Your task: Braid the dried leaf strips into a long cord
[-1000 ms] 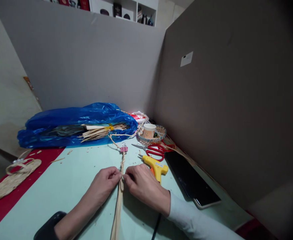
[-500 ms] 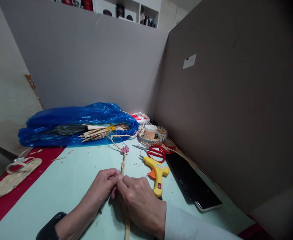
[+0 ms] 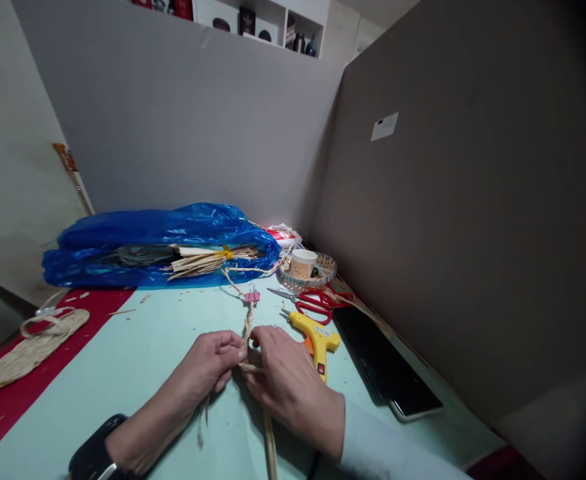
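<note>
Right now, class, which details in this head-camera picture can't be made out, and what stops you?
- Straw braid: the working point is hidden between the left hand and right hand.
- Glue gun: rear hidden behind the right hand.
- Shelf items: cut by the top edge, too small.
- Wall label: text too small.

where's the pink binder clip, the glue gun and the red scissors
pink binder clip (image 3: 252,296): head view, on its pink body, clipped on the straw braid.
glue gun (image 3: 317,335): head view, on the yellow body.
red scissors (image 3: 317,301): head view, on the red handles.
</note>
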Available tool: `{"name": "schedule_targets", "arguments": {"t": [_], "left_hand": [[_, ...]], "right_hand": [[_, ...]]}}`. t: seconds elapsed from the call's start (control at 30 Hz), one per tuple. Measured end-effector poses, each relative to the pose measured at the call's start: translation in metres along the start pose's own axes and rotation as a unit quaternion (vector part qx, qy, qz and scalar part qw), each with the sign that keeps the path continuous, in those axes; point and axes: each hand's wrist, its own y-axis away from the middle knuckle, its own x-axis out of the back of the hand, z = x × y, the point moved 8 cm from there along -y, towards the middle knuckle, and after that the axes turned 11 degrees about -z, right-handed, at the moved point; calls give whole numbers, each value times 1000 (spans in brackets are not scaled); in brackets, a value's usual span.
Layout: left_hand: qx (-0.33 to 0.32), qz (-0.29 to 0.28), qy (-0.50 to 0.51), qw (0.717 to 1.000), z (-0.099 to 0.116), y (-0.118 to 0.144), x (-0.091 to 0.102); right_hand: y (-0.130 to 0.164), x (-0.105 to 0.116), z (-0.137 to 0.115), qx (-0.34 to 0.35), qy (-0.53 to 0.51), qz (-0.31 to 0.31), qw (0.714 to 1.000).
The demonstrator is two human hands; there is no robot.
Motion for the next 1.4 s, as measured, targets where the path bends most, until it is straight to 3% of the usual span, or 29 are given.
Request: {"name": "schedule_targets", "arguments": {"t": [0.13,0.47,0.7,0.93,1.17,1.27,1.37,1.4], "left_hand": [[-13,-9,-2,1000,5,3,2],[2,-69,-15,997,-1,0,-3],[-14,-62,-65,996,2,-2,-6],[-34,-16,-190,981,10,1,1],[-15,-7,-253,967,14,3,11],[-19,25,-281,959,22,9,10],[-45,74,-347,934,28,19,-4],[-63,88,-411,905,31,23,-12]], "right_hand": [[-4,-2,11,22,-143,-45,988],[-13,5,27,-26,-295,-84,951],[-15,-18,28,-20,-395,-147,906],[-24,-29,37,-54,-380,-101,918],[-20,-23,36,-70,-375,-48,923],[-18,-19,34,-67,-380,-24,922],[-17,-20,35,-67,-407,-13,911],[-17,-22,36,-68,-421,-13,905]]}}
